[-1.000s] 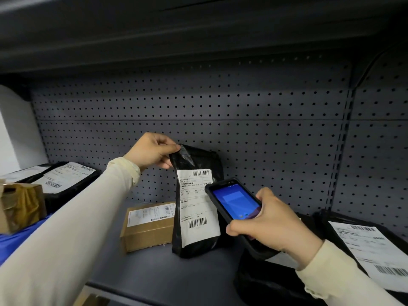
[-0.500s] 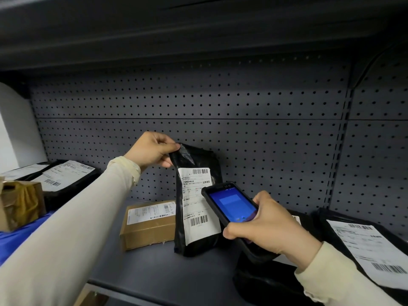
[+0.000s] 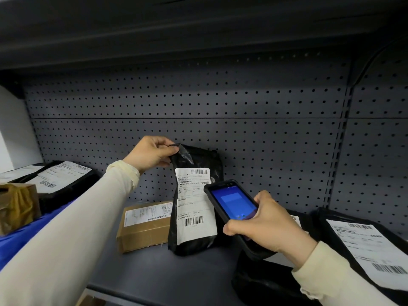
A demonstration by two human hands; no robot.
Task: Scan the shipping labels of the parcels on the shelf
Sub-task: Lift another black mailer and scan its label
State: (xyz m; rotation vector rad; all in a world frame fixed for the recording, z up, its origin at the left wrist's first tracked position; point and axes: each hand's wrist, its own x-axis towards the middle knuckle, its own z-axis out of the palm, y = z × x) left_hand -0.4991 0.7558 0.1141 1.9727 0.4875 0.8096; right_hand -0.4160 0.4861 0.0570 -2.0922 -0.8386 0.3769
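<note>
Head view, the only one. You are pinching the top corner of the black poly parcel (image 3: 194, 202) with your left hand (image 3: 152, 152), fingers and thumb curled round the bag's folded flap, and standing it upright on the shelf (image 3: 154, 272) at the centre of the frame. Its white shipping label (image 3: 194, 208) is facing you, one barcode at the top, another near the bottom. Your right hand (image 3: 265, 228) is gripping the handheld scanner (image 3: 231, 204), fingers wrapped round its body, blue screen lit, its upper end overlapping the label's right edge.

Doing this step well, as I judge it:
- Keep pulling the flap taut so the label is lying flat; the bag is soft and a wrinkle across the bars could spoil the read.
- Aim at one barcode only. Which of the two the scanner wants I cannot tell.
- Hold the scanner clear of the label rather than over it.

Other parcels waiting: cardboard box (image 3: 145, 226) just left of the bag, label up; black labelled parcel (image 3: 57, 180) at middle left; another (image 3: 373, 250) at lower right; a further black bag (image 3: 265, 281) under your right wrist, label mostly hidden. A taped brown package (image 3: 17, 206) sits at the far left edge.
</note>
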